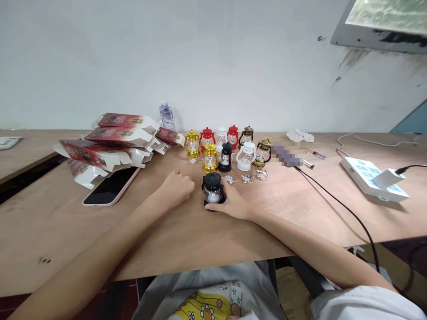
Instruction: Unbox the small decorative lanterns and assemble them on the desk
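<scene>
A small black lantern (212,181) with a clear globe stands upright on the wooden table. My right hand (232,200) is wrapped round its right side, the thumb across the front near the base. Left of the lantern, my left hand (180,188) rests on the table, fingers curled into a fist, apart from the lantern; whether anything is inside is hidden. Behind both hands stand several more lanterns, among them a gold one (210,159), a black one (225,158), a white one (246,157) and a bronze one (262,154). Small metal pieces (247,178) lie before them.
Flattened red and white boxes (116,135) are piled at left, partly over a phone (111,186). A bottle (167,116) stands by the wall. At right are a screwdriver (318,154), white tissue (300,136), a power strip (372,178) and a black cable (340,205).
</scene>
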`<state>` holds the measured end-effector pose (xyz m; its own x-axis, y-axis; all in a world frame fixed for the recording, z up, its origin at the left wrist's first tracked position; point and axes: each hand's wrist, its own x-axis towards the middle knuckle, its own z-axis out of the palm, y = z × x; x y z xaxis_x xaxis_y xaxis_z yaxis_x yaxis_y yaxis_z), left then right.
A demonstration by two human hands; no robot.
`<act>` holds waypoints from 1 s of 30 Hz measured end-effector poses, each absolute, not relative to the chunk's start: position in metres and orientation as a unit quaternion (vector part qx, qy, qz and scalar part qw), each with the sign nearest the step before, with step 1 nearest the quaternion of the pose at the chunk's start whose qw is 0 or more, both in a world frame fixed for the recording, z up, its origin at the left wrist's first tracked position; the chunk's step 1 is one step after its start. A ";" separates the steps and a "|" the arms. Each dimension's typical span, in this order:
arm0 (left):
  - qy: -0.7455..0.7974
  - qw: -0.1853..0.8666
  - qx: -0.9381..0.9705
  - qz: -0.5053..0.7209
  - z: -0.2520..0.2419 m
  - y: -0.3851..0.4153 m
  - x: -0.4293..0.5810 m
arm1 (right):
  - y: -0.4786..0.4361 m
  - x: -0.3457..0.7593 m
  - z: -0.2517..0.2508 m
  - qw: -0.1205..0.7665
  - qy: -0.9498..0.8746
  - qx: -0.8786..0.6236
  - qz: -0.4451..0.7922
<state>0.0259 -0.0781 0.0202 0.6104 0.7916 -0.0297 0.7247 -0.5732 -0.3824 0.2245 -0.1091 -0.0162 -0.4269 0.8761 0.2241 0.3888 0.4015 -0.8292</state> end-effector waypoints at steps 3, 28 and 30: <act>-0.436 0.168 -0.878 0.102 0.019 -0.078 0.027 | -0.107 0.225 -0.018 0.349 -0.755 -0.406 0.379; -0.402 -0.546 -0.598 -0.427 0.034 -0.067 0.018 | -0.104 0.222 -0.018 0.416 -0.586 -0.392 0.574; -0.397 -0.543 -0.598 -0.436 0.034 -0.069 0.021 | -0.104 0.223 -0.018 0.409 -0.589 -0.391 0.577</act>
